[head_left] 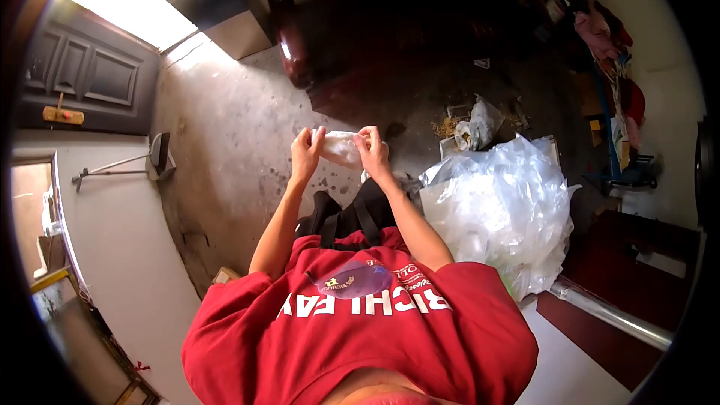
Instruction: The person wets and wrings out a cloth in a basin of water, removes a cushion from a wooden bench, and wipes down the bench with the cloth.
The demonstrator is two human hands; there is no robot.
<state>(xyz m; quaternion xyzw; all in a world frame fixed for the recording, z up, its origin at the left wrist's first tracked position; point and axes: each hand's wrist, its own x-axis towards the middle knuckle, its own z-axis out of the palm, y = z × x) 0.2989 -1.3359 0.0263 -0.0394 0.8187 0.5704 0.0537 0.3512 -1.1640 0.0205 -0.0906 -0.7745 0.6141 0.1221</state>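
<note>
A small white, translucent plastic bundle [341, 149] is stretched between my two hands, in front of my knees. My left hand [306, 151] pinches its left end, with the thumb and fingers pressed together. At the right end, my right hand [373, 151] grips the same bundle between thumb and fingers. Just right of my legs lies a big heap of clear plastic bags [502, 214]. Beyond the heap, a smaller plastic bag [480, 124] rests on the floor beside brown scraps.
A dark door [94, 75] stands at the upper left, with a long-handled dustpan [159, 157] by the wall below it. Cardboard boxes [238, 34] are near the bright doorway. Clothes [600, 34] hang at the upper right. A dark red board [630, 262] lies at the right.
</note>
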